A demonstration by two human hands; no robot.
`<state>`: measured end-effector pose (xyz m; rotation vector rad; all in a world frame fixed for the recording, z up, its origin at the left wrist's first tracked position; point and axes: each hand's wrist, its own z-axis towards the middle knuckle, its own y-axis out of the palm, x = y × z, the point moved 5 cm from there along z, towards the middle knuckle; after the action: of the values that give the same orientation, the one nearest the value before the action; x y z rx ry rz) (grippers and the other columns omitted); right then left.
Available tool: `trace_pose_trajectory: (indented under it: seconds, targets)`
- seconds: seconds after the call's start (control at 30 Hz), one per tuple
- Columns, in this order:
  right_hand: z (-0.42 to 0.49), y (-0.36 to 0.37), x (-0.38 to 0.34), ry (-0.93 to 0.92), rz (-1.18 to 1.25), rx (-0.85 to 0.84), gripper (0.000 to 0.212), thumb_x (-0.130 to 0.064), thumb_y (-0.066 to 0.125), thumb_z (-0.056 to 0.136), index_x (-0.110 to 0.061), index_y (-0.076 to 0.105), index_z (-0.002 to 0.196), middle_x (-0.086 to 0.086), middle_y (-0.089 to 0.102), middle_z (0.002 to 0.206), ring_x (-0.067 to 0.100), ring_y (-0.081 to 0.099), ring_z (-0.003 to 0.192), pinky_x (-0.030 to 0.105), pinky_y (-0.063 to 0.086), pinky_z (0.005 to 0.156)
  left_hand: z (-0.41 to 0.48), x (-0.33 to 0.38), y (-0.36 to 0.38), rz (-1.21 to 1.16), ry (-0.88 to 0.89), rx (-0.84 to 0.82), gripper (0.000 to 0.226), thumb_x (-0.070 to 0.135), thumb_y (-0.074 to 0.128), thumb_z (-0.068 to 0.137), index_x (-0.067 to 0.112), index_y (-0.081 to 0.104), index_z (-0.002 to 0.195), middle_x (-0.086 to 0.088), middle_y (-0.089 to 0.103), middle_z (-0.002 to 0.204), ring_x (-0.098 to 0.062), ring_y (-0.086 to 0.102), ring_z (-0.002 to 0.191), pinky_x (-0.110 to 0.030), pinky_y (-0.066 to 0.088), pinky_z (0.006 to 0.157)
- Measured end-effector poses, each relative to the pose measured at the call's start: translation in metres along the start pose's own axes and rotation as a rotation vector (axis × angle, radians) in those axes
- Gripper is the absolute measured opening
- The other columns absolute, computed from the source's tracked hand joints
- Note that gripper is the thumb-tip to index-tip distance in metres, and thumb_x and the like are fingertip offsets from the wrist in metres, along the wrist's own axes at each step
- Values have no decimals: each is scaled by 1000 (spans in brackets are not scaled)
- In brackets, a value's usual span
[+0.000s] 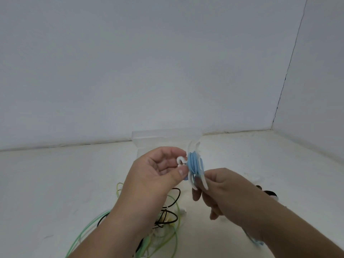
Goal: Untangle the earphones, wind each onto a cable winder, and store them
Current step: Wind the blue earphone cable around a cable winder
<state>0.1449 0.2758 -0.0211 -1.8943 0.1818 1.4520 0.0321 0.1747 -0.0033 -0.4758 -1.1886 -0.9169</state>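
Observation:
A white cable winder [198, 171] is held up above the surface, with a light blue earphone cable [193, 162] wound round its middle. My left hand [158, 175] pinches the winder's white end [181, 161] between thumb and fingers. My right hand [221, 189] pinches the winder's lower prongs from the right. A loose stretch of blue cable [256, 241] trails below my right wrist. Below my left forearm a tangle of green, black and whitish earphone cables [167, 220] lies on the surface.
A clear plastic box [167, 138] stands against the back wall behind my hands. A dark round object [270, 194] lies just right of my right hand, partly hidden. White walls meet in a corner at the right.

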Motion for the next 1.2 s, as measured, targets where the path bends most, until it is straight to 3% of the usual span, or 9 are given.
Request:
trace_pose_trajectory:
  seconds: [0.1, 0.17, 0.4, 0.53, 0.6, 0.77, 0.9, 1.03, 1.2]
  targets:
    - [-4, 5, -3, -21, -25, -93, 41, -28, 46, 103, -17, 70, 72, -12, 44, 48, 4, 42, 43, 30, 54, 63, 2, -6, -8, 23, -52, 110, 23, -2, 70, 85, 21, 75, 86, -14, 76, 92, -28, 71, 85, -44, 57, 87]
    - [-6, 5, -8, -46, -26, -108, 35, -24, 51, 101, -16, 73, 75, -10, 45, 51, 3, 40, 43, 26, 53, 61, 4, -7, -13, 83, -63, 164, 24, -1, 69, 87, 23, 74, 86, -12, 75, 92, -31, 73, 87, -47, 58, 87]
    - [-15, -10, -26, -239, 34, 48, 28, -25, 58, 94, -20, 76, 73, -16, 46, 45, 1, 44, 45, 27, 52, 63, 3, -4, -17, 365, -65, 139, 24, 2, 71, 87, 26, 70, 88, -9, 73, 90, -24, 74, 77, -39, 61, 80]
    - [-18, -12, -31, -312, 131, 56, 31, -18, 55, 96, -18, 75, 73, -8, 43, 49, 7, 43, 49, 20, 46, 56, 1, -4, -9, 499, -54, 60, 32, 9, 75, 84, 40, 68, 83, 8, 68, 75, -11, 69, 72, -20, 53, 64]
    - [-17, -19, -29, -318, 166, 148, 32, -19, 54, 97, -18, 74, 71, -9, 43, 48, 7, 43, 48, 19, 45, 54, 1, -5, -6, 534, -66, 13, 31, 10, 75, 85, 41, 68, 84, 7, 68, 77, -15, 68, 75, -24, 54, 67]
    - [-17, -38, -26, -331, 84, 403, 35, -28, 58, 94, -16, 68, 63, 2, 46, 48, 8, 47, 47, 11, 36, 42, -3, -5, 4, 492, -95, -141, 32, 5, 70, 88, 36, 67, 84, 2, 72, 82, -18, 72, 76, -32, 55, 76]
    - [-17, -38, -28, -373, -17, 463, 32, -35, 60, 90, -18, 68, 64, 21, 58, 66, 29, 52, 60, 33, 43, 54, -5, -6, 8, 441, -135, -191, 34, 3, 68, 90, 36, 67, 84, -3, 75, 85, -19, 74, 78, -36, 57, 82]
    - [-15, -39, -25, -342, -23, 491, 31, -39, 59, 90, -20, 69, 67, 15, 64, 69, 27, 57, 69, 42, 52, 65, -5, -6, 9, 334, -141, -227, 34, -1, 68, 89, 33, 69, 82, -9, 73, 92, -25, 74, 79, -44, 58, 86]
    - [-6, -37, -8, -155, 128, 405, 41, -36, 55, 97, -15, 71, 67, -12, 51, 46, 2, 49, 45, 29, 57, 62, -4, -4, 12, 38, -105, -246, 20, 3, 70, 74, 21, 73, 83, -10, 70, 95, -31, 74, 76, -33, 58, 72]
